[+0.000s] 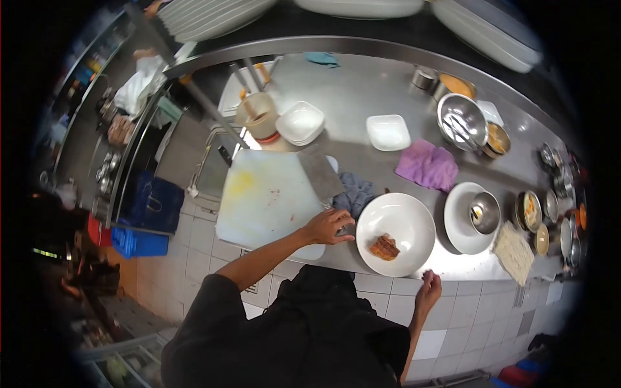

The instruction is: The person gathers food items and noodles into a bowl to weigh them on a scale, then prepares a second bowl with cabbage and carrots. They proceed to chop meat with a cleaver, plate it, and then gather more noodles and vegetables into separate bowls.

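A wide white bowl-shaped plate (417, 221) holds a browned piece of cooked meat (384, 247). Just left of its rim is my left hand (328, 226), fingers curved and thumb apart, with nothing visible between them. Behind that hand a cleaver (319, 172) lies with its broad blade over the right edge of a stained white cutting board (259, 200). A crumpled grey-blue cloth (355, 193) sits beside the blade. My right hand (428, 290) is low by the counter's front edge, below the plate's right side, its fingers loosely bent and holding nothing I can see.
Right of the plate, a second white plate (456, 236) bears a small metal bowl (485, 213). A purple cloth (427, 165), white square dishes (388, 132) and a large metal bowl (462, 121) stand farther back. A pale folded cloth (514, 252) overhangs the front edge. A shelf rail (362, 46) crosses above.
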Available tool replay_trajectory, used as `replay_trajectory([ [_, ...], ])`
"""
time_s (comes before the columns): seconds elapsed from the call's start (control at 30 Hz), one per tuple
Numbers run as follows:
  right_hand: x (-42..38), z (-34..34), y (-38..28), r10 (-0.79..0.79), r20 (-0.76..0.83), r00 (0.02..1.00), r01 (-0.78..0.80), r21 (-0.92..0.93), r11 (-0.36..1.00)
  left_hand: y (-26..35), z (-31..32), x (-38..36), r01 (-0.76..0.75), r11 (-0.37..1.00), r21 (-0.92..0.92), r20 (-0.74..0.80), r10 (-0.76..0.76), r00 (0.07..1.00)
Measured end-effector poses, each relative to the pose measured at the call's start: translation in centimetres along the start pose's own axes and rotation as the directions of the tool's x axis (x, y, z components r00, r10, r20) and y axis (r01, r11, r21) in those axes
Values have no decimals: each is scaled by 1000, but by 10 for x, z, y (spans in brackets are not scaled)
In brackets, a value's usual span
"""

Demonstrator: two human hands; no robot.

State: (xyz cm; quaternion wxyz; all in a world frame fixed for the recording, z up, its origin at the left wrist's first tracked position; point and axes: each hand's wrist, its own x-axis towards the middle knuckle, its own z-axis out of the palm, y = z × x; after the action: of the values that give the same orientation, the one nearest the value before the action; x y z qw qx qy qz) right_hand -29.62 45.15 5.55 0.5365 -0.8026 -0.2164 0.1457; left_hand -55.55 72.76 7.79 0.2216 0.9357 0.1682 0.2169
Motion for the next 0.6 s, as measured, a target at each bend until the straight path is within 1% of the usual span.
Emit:
replay_trajectory([
  [0.03, 0, -7, 18, 46, 28, 999, -44, -50, 998, -15, 4, -9, -25, 1000, 18, 43, 24, 999],
  [0.07, 2, -8, 26, 93, 41, 995, -89, -101, 991, -19, -1, -14, -21, 999, 24, 37, 20, 999],
  [0.1, 1, -4, 22, 93, 36, 995, -89, -103, 991, -22, -4, -21, -62, 998, 23, -13, 62, 998],
  [0.13, -4, -4, 22, 227, 86, 970, -228, -1, 974, -23, -4, -31, -108, 994, 13, -58, 109, 992],
  [0.17, -7, -6, 18, 347, 138, 928, -361, 98, 927, -27, -11, -49, -53, 998, 18, -42, 54, 998],
  [0.2, -8, -5, 17, 364, 222, 905, -394, 111, 912, -34, -23, -65, 0, 1000, -31, -17, -1, 1000],
  [0.27, -12, 1, 6, 439, 335, 834, -511, 169, 843, -54, -42, -98, 10, 999, -44, 40, -8, 999],
  [0.3, -14, 5, 12, 427, 415, 803, -546, 225, 807, -56, -56, -103, -4, 999, -45, 52, 6, 999],
  [0.33, -15, 9, 18, 401, 493, 772, -577, 279, 768, -58, -69, -105, 5, 998, -61, 109, 2, 994],
  [0.37, -16, 13, 13, 410, 452, 792, -567, 299, 767, -62, -79, -107, 14, 996, -90, 134, -1, 991],
  [0.4, -16, 20, 6, 410, 520, 749, -619, 328, 714, -69, -85, -111, 27, 994, -109, 132, -12, 991],
  [0.43, -15, 25, 2, 396, 590, 703, -666, 350, 659, -69, -95, -108, 114, 980, -161, 211, -79, 974],
  [0.47, -16, 29, 2, 397, 564, 724, -652, 373, 660, -68, -97, -106, 81, 982, -173, 215, -43, 976],
  [0.53, -12, 37, 0, 479, 557, 679, -717, 362, 596, -68, -95, -96, 189, 980, -61, 229, -170, 958],
  [0.57, -11, 40, -2, 480, 553, 681, -717, 369, 592, -68, -83, -85, 110, 994, 7, 107, -110, 988],
  [0.6, -9, 44, 0, 478, 532, 699, -704, 391, 593, -62, -73, -61, 81, 997, 0, 110, -80, 991],
])
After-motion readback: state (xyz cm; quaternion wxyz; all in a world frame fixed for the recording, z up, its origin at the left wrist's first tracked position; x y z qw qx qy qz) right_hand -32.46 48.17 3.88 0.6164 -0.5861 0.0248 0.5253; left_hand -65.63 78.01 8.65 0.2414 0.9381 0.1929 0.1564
